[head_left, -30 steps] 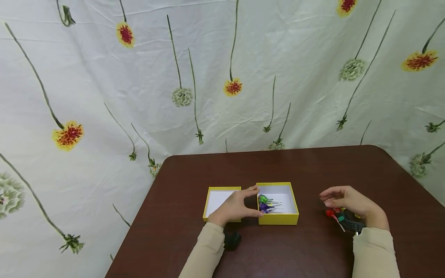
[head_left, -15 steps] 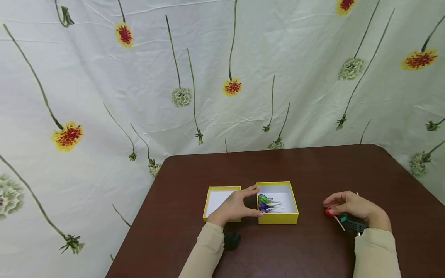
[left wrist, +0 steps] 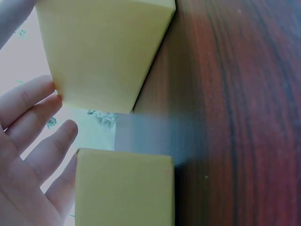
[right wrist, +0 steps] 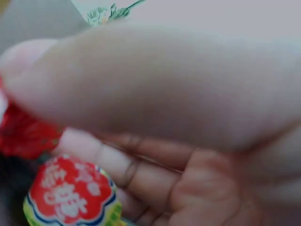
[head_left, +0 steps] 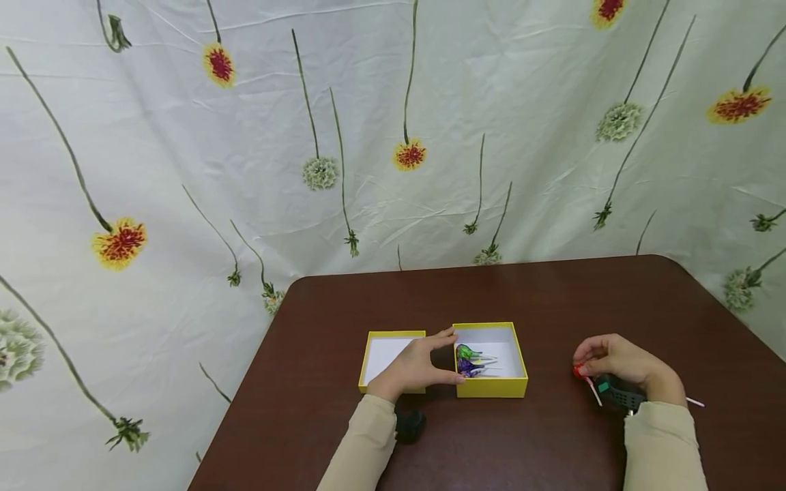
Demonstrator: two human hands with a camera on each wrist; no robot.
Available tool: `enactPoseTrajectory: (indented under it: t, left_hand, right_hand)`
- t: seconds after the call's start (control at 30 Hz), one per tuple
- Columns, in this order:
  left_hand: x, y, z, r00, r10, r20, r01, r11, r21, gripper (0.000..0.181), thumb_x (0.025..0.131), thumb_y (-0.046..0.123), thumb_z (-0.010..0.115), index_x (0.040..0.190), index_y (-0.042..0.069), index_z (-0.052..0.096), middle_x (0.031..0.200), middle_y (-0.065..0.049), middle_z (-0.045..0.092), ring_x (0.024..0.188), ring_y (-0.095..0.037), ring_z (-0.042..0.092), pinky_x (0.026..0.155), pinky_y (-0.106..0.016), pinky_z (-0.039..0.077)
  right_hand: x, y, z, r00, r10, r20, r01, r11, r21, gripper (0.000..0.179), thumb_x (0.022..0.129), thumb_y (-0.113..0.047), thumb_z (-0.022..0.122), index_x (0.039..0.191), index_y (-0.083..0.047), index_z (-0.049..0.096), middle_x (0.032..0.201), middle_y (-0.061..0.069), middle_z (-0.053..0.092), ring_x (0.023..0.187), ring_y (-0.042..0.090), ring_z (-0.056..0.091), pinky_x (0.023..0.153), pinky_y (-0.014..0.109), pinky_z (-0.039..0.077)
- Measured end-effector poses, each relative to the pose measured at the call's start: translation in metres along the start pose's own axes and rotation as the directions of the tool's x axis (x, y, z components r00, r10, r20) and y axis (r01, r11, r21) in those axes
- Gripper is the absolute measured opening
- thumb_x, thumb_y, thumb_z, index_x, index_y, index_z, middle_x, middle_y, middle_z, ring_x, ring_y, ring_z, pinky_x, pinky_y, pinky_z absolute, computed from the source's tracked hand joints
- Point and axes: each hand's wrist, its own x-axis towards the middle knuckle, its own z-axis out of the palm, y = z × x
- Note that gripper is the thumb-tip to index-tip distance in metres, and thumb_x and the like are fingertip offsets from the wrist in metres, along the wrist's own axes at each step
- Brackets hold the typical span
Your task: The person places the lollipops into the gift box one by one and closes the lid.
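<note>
My left hand (head_left: 410, 365) spans the near-left side of an open yellow box (head_left: 491, 387), thumb at its front corner and index finger at its back corner. In the left wrist view, fingertips (left wrist: 47, 84) touch the box's edge. Inside lie a green-wrapped lollipop (head_left: 465, 352) and purple-wrapped lollipops (head_left: 469, 367), sticks pointing right. On the right, my right hand (head_left: 626, 359) pinches a red-wrapped lollipop (head_left: 578, 371) between thumb and fingers, its white stick slanting down. Below my thumb, the right wrist view also shows a red-and-yellow lollipop (right wrist: 70, 193) close to the curled fingers.
A shallow yellow lid (head_left: 381, 358) with a white inside lies left of the box, partly behind my left hand. A white stick (head_left: 695, 402) shows beyond my right wrist. The dark brown table (head_left: 344, 300) ends at a flower-print cloth (head_left: 368, 204) behind.
My right hand has come down onto the red lollipop and pinches it, moving it slightly left. A white stick now shows right of that wrist. The left hand and box stay put.
</note>
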Motion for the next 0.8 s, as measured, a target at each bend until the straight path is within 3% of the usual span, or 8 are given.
enactPoseTrajectory:
  t: [0.23,0.33,0.67,0.8]
  left_hand:
    - [0.000,0.002,0.001,1.000,-0.010,0.004,0.010,1.000,-0.001,0.084,0.081,0.046,0.082,0.152,0.019,0.046,0.162,0.010,0.034,0.151,-0.024,0.032,0.116,-0.050,0.039]
    - [0.000,0.002,0.001,1.000,-0.013,0.003,0.013,1.000,0.003,0.083,0.081,0.046,0.082,0.152,0.019,0.046,0.162,0.010,0.034,0.151,-0.024,0.032,0.116,-0.050,0.039]
    - [-0.001,0.002,-0.001,1.000,-0.010,-0.001,0.010,1.000,0.011,0.083,0.081,0.045,0.082,0.152,0.018,0.046,0.162,0.010,0.034,0.150,-0.024,0.033,0.116,-0.050,0.039]
    - [-0.002,0.002,-0.001,1.000,-0.009,-0.004,0.009,1.000,0.016,0.083,0.081,0.044,0.082,0.151,0.018,0.047,0.162,0.010,0.035,0.150,-0.024,0.034,0.116,-0.050,0.040]
  right_hand:
    - [0.004,-0.012,0.006,0.984,0.083,-0.159,-0.089,0.995,-0.037,0.040,0.090,-0.011,0.074,0.116,0.016,0.060,0.096,0.014,0.073,0.078,0.012,0.070,0.068,0.030,0.060]
    - [0.006,-0.017,0.007,0.977,0.082,-0.197,-0.092,0.995,-0.044,0.043,0.090,-0.012,0.075,0.119,0.016,0.059,0.099,0.018,0.072,0.079,0.012,0.070,0.071,0.029,0.060]
    - [0.016,-0.033,0.013,0.960,0.096,-0.262,-0.095,0.995,0.017,0.048,0.091,-0.015,0.075,0.125,0.014,0.056,0.102,0.014,0.071,0.084,0.017,0.071,0.078,0.032,0.062]
    - [0.022,-0.039,0.017,0.954,0.090,-0.285,-0.099,0.995,-0.018,0.042,0.092,-0.018,0.074,0.119,0.010,0.061,0.102,0.014,0.072,0.085,0.018,0.070,0.080,0.032,0.062]
